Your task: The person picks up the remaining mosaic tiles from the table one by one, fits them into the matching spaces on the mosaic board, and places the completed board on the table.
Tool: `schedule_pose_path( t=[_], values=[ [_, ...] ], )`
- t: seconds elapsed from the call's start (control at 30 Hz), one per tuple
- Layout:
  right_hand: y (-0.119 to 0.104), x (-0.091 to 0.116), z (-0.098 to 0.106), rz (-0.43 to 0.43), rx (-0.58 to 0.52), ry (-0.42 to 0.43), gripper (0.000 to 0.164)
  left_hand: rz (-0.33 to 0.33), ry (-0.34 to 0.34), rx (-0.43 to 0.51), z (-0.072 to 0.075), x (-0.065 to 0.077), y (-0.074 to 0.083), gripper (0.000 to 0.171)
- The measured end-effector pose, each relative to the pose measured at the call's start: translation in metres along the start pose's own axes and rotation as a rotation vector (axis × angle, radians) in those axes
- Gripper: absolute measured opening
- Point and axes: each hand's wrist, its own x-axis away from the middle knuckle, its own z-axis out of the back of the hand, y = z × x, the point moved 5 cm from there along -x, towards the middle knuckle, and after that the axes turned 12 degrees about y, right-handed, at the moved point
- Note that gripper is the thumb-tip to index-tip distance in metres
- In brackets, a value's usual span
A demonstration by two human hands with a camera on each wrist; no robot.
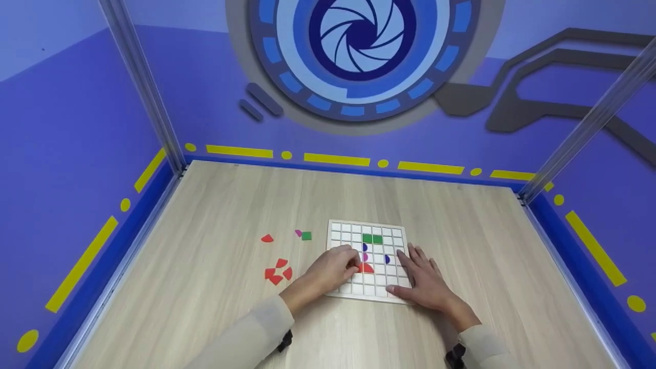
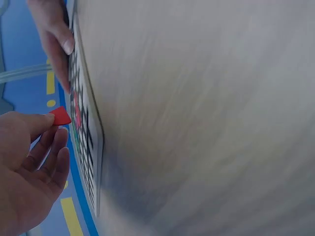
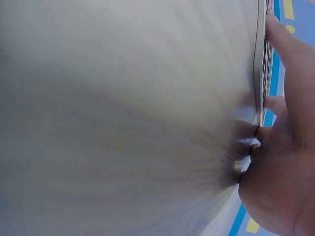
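Observation:
Between thumb and index fingertip, my left hand (image 1: 333,266) pinches a small red flat tile (image 2: 60,116), close over the white gridded board (image 1: 346,237). Next to it on the board lies a red piece (image 1: 367,268), below a magenta half-round piece (image 1: 365,257) and a dark blue one (image 1: 365,247). Two green squares (image 1: 372,239) sit further up, and another dark blue half-round (image 1: 387,259) is to the right. My right hand (image 1: 425,282) rests at the board's right edge, thumb and index finger on top, the other fingers spread beside it on the table.
Left of the board several loose red pieces (image 1: 275,280) lie grouped on the wooden table (image 1: 205,220). Further back are a single red piece (image 1: 267,238), a green square (image 1: 306,236) and a small magenta piece (image 1: 298,233). Blue printed walls (image 1: 77,128) enclose the table.

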Motion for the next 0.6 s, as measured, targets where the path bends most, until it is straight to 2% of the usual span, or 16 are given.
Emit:
schedule_pose_path(
  t=[0.27, 0.37, 0.6],
  values=[
    [-0.001, 0.0, 0.001, 0.012, -0.007, 0.01, 0.106, -0.197, 0.017, -0.201, -0.01, 0.003, 0.009, 0.004],
    [-0.001, 0.001, 0.001, 0.02, -0.008, 0.016, 0.105, -0.224, 0.012, -0.236, -0.013, 0.004, 0.011, 0.005],
    [-0.001, 0.002, 0.001, 0.033, 0.0, 0.031, 0.105, -0.24, -0.004, -0.231, -0.015, 0.006, 0.013, 0.004]
  ],
)
